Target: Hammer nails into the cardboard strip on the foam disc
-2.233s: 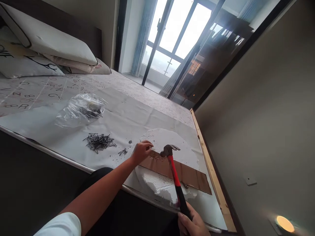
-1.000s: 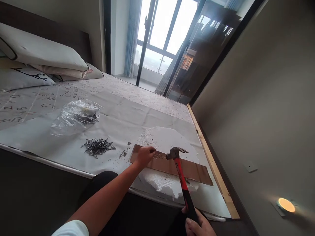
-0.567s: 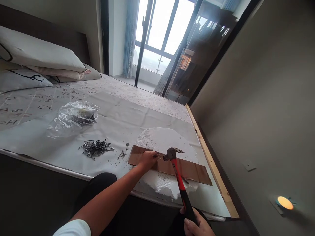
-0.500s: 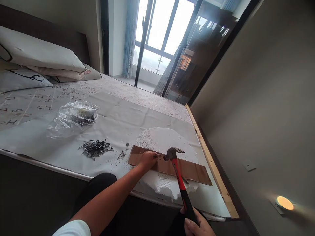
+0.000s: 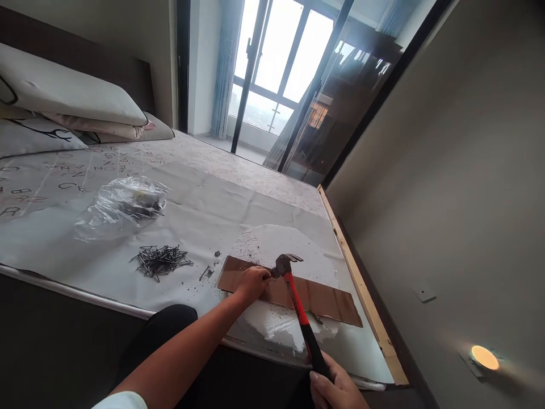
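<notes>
Nearest the camera, the right hand (image 5: 336,391) is clenched around the black grip of a red-and-black claw hammer (image 5: 297,305), whose long axis runs up and to the left from that hand, so its steel head hangs just beside the left hand (image 5: 252,282). The left hand rests on a long brown cardboard strip (image 5: 293,291), fingertips pinched together at the spot under the hammer head; whether they hold a nail is too small to tell. The strip lies crosswise in front of the person, its long axis running left to right and dipping slightly toward the right, on a round white foam slab (image 5: 281,250). The left hand is the nearer one to the striking spot; the right stays back at the handle's end

Further left on the pale sheet covering the bed (image 5: 221,210) lies a loose heap of dark steel nails (image 5: 159,261), and beyond it a crumpled clear plastic bag (image 5: 121,204). The bedcover (image 5: 63,170) carries scattered printed capital letters, forming no readable word. No brand shows on the hammer
</notes>
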`<state>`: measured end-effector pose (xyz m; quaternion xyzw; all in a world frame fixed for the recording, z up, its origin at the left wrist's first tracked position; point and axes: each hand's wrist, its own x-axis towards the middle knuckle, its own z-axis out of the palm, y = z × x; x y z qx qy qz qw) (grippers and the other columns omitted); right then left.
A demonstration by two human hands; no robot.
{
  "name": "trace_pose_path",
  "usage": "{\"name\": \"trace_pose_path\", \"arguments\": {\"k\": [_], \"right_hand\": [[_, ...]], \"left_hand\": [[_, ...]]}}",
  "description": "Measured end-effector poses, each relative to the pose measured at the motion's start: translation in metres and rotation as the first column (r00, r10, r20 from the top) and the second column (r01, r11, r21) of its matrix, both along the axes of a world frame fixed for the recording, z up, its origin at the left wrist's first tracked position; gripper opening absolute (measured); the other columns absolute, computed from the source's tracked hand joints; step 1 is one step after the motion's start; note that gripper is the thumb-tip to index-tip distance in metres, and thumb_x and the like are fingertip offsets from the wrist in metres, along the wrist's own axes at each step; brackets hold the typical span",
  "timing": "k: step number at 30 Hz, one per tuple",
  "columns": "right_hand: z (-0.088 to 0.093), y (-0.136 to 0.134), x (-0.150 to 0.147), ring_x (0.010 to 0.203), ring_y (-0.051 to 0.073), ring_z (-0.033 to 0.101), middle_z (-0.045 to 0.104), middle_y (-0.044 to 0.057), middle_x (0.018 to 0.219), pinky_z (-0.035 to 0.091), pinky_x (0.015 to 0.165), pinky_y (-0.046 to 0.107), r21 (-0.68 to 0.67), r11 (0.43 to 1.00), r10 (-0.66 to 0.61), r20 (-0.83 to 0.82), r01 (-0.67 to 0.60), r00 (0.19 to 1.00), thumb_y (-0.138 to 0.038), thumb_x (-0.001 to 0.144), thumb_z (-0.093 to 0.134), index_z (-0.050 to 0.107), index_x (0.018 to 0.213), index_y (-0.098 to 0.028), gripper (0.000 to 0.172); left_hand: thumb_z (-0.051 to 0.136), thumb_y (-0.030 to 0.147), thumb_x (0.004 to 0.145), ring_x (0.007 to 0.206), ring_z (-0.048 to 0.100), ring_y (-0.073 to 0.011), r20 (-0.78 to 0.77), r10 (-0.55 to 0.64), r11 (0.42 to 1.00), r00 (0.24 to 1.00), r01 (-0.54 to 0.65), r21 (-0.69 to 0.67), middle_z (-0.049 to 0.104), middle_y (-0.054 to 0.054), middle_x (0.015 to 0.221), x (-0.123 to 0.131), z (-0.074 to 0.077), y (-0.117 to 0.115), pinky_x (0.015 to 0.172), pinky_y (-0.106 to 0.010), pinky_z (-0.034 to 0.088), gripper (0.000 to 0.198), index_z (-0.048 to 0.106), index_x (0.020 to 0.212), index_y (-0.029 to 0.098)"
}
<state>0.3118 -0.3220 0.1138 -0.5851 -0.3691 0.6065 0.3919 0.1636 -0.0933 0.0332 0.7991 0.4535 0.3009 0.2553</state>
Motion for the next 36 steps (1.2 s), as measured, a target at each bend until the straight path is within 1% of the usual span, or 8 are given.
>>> {"name": "trace_pose_path", "arguments": {"k": [10, 15, 22, 25, 28, 32, 34, 36], "right_hand": [[-0.001, 0.004, -0.002, 0.036, 0.004, 0.022, 0.032, -0.012, 0.042, 0.018, 0.034, 0.017, -0.011, 1.0, 0.009, 0.042, -0.008, 0.999, -0.067, 0.065, 0.061, 0.05, 0.095, -0.015, 0.06], [0.0, 0.003, -0.001, 0.035, 0.004, 0.021, 0.032, -0.012, 0.045, 0.019, 0.035, 0.017, -0.01, 0.999, -0.033, 0.038, 0.033, 0.999, -0.064, 0.07, 0.059, 0.048, 0.105, -0.016, 0.061], [-0.006, 0.005, -0.005, 0.038, 0.004, 0.024, 0.031, -0.012, 0.043, 0.018, 0.037, 0.016, -0.014, 1.0, -0.016, 0.045, 0.016, 0.999, -0.064, 0.065, 0.063, 0.049, 0.092, -0.015, 0.058], [-0.003, 0.003, -0.002, 0.037, 0.005, 0.023, 0.032, -0.012, 0.044, 0.016, 0.036, 0.016, -0.001, 0.999, -0.036, 0.057, 0.036, 0.998, -0.065, 0.067, 0.061, 0.048, 0.1, -0.016, 0.06], [-0.009, 0.003, -0.002, 0.036, 0.005, 0.023, 0.031, -0.012, 0.042, 0.017, 0.036, 0.016, -0.023, 0.999, -0.022, 0.071, 0.024, 0.997, -0.066, 0.067, 0.059, 0.049, 0.097, -0.016, 0.059], [-0.03, 0.007, -0.009, 0.035, 0.005, 0.026, 0.032, -0.012, 0.04, 0.02, 0.035, 0.017, -0.039, 0.999, 0.008, 0.08, -0.005, 0.997, -0.065, 0.064, 0.061, 0.05, 0.085, -0.017, 0.054], [-0.036, 0.007, -0.011, 0.035, 0.005, 0.026, 0.033, -0.012, 0.04, 0.021, 0.036, 0.017, -0.034, 0.999, -0.005, 0.047, 0.007, 0.999, -0.064, 0.064, 0.062, 0.051, 0.088, -0.016, 0.055], [-0.037, 0.005, -0.012, 0.034, 0.004, 0.023, 0.034, -0.012, 0.04, 0.021, 0.035, 0.017, -0.025, 0.999, -0.023, 0.004, 0.023, 1.0, -0.065, 0.065, 0.061, 0.05, 0.093, -0.016, 0.058]], "left_hand": [[0.06, 0.019, 0.076, 0.085, 0.063, -0.0196, -0.017, 0.002, 1.0, 1.0, -0.002, -0.013, 0.071, -0.004, 0.087, 0.001, -0.006, 0.0, 0.075, -0.028, 0.044, 0.013, 0.072, 0.078, 0.02], [0.059, 0.018, 0.076, 0.086, 0.062, -0.0195, -0.037, 0.001, 1.0, 0.999, -0.002, -0.013, 0.071, -0.004, 0.089, 0.001, -0.003, 0.0, 0.078, -0.028, 0.044, 0.015, 0.073, 0.081, 0.02], [0.058, 0.015, 0.074, 0.087, 0.062, -0.0214, -0.154, -0.014, 1.0, 0.988, 0.012, -0.013, 0.071, -0.006, 0.086, -0.001, 0.001, -0.003, 0.077, -0.03, 0.044, 0.016, 0.073, 0.077, 0.019], [0.059, 0.014, 0.073, 0.087, 0.062, -0.0205, -0.104, -0.014, 1.0, 0.994, 0.012, -0.022, 0.07, -0.005, 0.087, 0.0, 0.004, -0.004, 0.078, -0.029, 0.045, 0.015, 0.073, 0.076, 0.019], [0.057, 0.016, 0.074, 0.079, 0.062, -0.0162, 0.087, -0.001, 1.0, 0.996, 0.001, -0.006, 0.07, -0.004, 0.087, -0.01, 0.016, 0.002, 0.071, -0.025, 0.046, 0.018, 0.072, 0.083, 0.02], [0.05, 0.022, 0.078, 0.074, 0.061, -0.0148, 0.325, 0.228, 0.959, 0.918, -0.269, 0.085, 0.069, -0.005, 0.088, -0.057, 0.038, 0.024, 0.07, -0.024, 0.047, 0.027, 0.07, 0.095, 0.017], [0.047, 0.023, 0.078, 0.076, 0.061, -0.0162, 0.299, 0.393, 0.895, 0.87, -0.436, 0.092, 0.069, -0.007, 0.089, -0.091, 0.04, 0.04, 0.074, -0.026, 0.048, 0.029, 0.07, 0.095, 0.015], [0.047, 0.02, 0.076, 0.085, 0.062, -0.0188, 0.155, 0.538, 0.833, 0.828, -0.551, 0.051, 0.069, -0.009, 0.094, -0.125, 0.032, 0.056, 0.079, -0.027, 0.047, 0.03, 0.07, 0.095, 0.014]]}}
